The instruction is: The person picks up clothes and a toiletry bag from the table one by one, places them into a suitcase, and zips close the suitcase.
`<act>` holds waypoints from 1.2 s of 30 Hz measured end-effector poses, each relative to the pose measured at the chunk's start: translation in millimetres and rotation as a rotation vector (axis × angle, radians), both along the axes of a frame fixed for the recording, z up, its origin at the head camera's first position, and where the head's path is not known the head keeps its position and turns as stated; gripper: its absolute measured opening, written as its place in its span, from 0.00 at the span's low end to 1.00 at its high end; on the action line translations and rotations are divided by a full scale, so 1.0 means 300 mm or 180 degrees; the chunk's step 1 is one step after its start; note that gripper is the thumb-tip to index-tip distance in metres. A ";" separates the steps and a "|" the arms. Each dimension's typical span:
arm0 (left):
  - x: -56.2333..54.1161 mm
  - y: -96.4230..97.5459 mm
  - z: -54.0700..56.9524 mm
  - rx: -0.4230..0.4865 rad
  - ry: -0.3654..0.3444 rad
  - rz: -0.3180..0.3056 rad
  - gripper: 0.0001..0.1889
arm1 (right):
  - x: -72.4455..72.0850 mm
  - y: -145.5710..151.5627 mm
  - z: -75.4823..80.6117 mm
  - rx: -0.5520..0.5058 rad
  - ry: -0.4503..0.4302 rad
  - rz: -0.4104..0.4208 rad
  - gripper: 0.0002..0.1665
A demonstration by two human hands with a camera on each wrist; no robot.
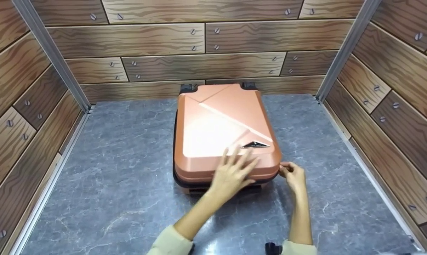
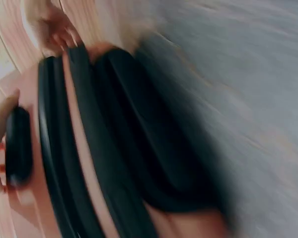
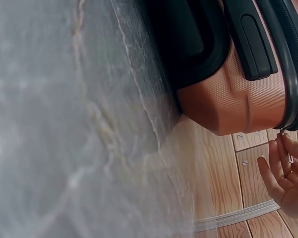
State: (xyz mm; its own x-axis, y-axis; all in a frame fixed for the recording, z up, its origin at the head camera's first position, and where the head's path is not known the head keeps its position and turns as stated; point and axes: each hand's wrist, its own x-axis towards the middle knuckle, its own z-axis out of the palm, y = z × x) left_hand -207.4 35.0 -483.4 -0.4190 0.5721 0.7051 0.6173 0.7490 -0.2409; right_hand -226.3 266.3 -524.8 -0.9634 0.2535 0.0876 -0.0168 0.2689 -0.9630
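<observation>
A rose-gold hard-shell suitcase (image 1: 213, 120) lies flat, its wheels at the far end and a dark triangular badge (image 1: 256, 145) near the front. My left hand (image 1: 232, 177) rests with spread fingers on the front edge of its lid. At the front right corner, my right hand (image 1: 294, 175) pinches a small metal zipper pull (image 3: 291, 158) between thumb and fingers. The black zipper (image 3: 288, 64) runs around the case's side and looks closed where it shows. A black carry handle (image 2: 18, 148) sits close to my left hand in the left wrist view.
The suitcase stands on a grey marble-patterned floor (image 1: 128, 170). Wood-plank-patterned walls (image 1: 199, 39) with metal corner strips rise at the back and both sides. The left wrist view is blurred.
</observation>
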 end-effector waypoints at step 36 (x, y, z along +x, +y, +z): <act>-0.091 0.231 0.093 -0.0071 -0.0634 0.0042 0.27 | 0.044 0.043 0.003 0.0574 0.0674 0.0174 0.07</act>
